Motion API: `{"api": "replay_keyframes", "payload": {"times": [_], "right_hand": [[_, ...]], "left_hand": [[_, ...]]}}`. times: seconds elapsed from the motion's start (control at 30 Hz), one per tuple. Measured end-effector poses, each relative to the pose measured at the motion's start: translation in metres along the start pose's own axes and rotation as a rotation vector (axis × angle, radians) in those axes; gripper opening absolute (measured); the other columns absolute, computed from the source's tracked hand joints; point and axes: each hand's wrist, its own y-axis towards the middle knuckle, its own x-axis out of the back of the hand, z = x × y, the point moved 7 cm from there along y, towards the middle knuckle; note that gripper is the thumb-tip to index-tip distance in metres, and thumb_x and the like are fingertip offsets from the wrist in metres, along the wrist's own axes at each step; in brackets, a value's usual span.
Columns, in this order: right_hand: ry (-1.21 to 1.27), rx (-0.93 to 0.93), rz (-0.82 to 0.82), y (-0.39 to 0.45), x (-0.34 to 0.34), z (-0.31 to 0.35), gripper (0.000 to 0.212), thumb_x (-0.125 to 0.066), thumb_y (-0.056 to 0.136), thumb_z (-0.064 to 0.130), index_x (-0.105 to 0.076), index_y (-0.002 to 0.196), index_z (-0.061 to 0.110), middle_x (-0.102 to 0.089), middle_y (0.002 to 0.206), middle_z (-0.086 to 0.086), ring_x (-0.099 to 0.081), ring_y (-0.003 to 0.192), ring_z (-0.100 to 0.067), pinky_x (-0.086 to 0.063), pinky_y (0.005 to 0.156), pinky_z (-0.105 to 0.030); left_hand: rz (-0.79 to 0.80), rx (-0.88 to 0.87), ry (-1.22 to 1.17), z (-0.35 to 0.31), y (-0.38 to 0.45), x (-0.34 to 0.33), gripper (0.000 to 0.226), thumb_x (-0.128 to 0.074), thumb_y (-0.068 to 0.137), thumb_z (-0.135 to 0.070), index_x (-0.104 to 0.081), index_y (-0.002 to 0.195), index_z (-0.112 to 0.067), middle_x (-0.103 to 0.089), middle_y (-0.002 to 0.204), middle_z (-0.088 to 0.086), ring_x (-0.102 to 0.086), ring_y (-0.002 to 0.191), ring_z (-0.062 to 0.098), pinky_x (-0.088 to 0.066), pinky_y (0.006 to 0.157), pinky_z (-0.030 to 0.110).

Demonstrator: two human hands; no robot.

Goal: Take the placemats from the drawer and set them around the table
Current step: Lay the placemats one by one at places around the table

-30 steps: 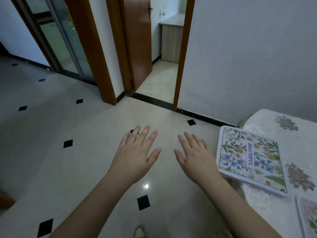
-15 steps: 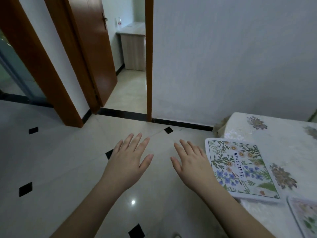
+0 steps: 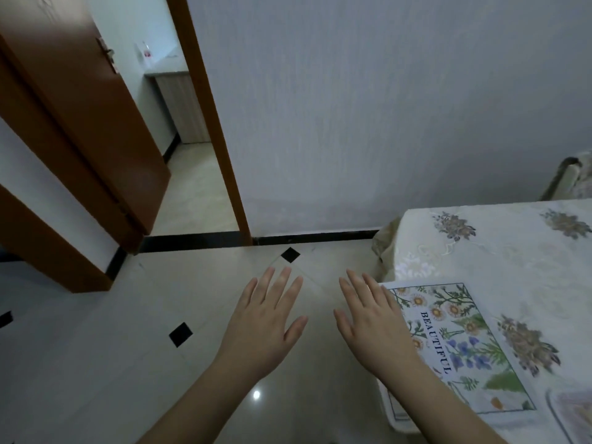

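Swinging right now, the view has carried the doorway off to the left and brought far more of the table into sight than half a second ago, while both hands stay out in front, empty. Left hand (image 3: 267,322) hovers palm down over the floor, fingers straight and slightly spread, holding nothing. Right hand (image 3: 374,322) does the same just beside the table's near-left corner, fingers straight and close together, gripping nothing.

On that corner lies the floral placemat (image 3: 461,344), a flat rectangle with rounded corners and a smooth printed face: daisies, blue flowers, green leaves, and the word BEAUTIFUL. Its long axis runs from far-left to near-right, the lettering along it. A second placemat (image 3: 573,415) peeks in at the near-right edge, mostly cut off.

Underneath, the tablecloth (image 3: 499,251) is pale, embroidered with flower sprays and draped over the edge. Glossy pale floor tiles (image 3: 128,347) carry small black diamond insets. A brown wooden door (image 3: 96,129) stands open on the left.
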Motion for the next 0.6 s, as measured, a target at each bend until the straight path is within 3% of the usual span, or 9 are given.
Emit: {"api": "replay_keyframes", "payload": {"times": [0.13, 0.33, 0.6], "right_hand": [[-0.011, -0.027, -0.008, 0.020, -0.010, -0.020, 0.057, -0.038, 0.092, 0.043, -0.059, 0.135, 0.012, -0.053, 0.145, -0.008, -0.052, 0.132, -0.030, -0.027, 0.108, -0.041], [0.013, -0.127, -0.016, 0.041, -0.016, -0.040, 0.061, -0.038, 0.093, 0.045, -0.045, 0.146, 0.016, -0.048, 0.149, -0.004, -0.046, 0.137, -0.025, -0.031, 0.112, -0.041], [-0.090, -0.335, 0.002, 0.078, -0.033, -0.052, 0.061, -0.038, 0.091, 0.045, -0.050, 0.144, 0.016, -0.049, 0.149, -0.004, -0.049, 0.135, -0.026, -0.042, 0.106, -0.046]], "left_hand": [[-0.013, -0.058, 0.000, -0.007, 0.039, -0.005, 0.067, -0.009, 0.102, -0.059, -0.035, 0.152, -0.023, -0.039, 0.157, 0.006, -0.035, 0.145, 0.028, -0.020, 0.112, 0.044], [-0.033, -0.174, -0.026, -0.016, 0.093, -0.013, 0.066, -0.012, 0.101, -0.059, -0.032, 0.153, -0.024, -0.033, 0.160, 0.005, -0.027, 0.149, 0.026, -0.028, 0.119, 0.047], [-0.088, -0.346, -0.037, 0.017, 0.180, -0.018, 0.065, -0.023, 0.099, -0.059, -0.042, 0.150, -0.023, -0.039, 0.157, 0.004, -0.030, 0.148, 0.027, -0.014, 0.122, 0.042]]}}
